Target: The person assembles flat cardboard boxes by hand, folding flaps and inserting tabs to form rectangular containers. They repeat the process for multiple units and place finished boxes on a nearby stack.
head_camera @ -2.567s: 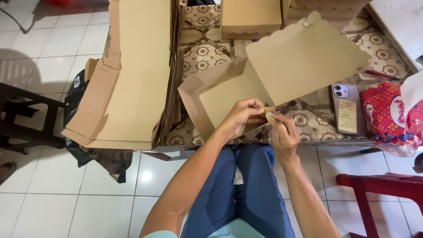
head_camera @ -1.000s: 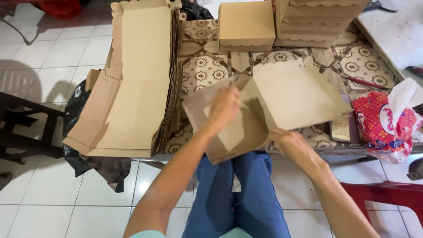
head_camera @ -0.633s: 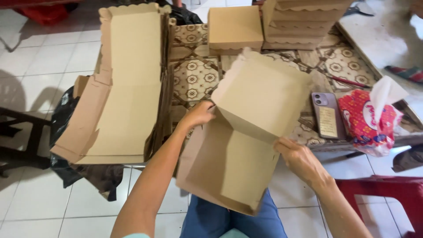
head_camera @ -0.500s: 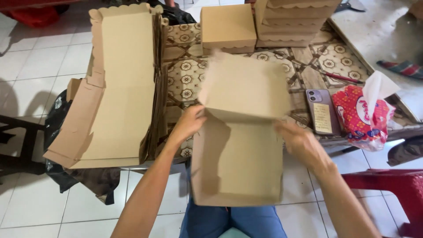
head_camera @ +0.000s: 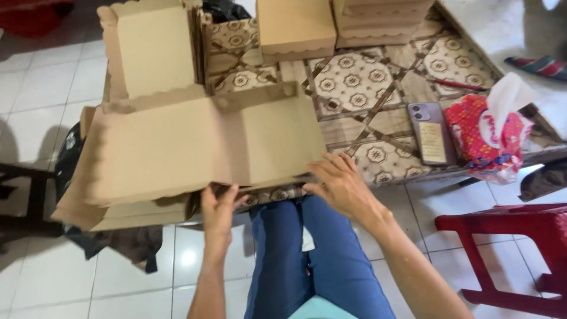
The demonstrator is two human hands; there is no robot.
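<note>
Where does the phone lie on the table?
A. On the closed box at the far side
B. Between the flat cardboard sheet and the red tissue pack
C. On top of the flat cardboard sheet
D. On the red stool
B: the phone lies flat on the patterned table, right of the cardboard sheet and just left of the tissue pack.
</note>
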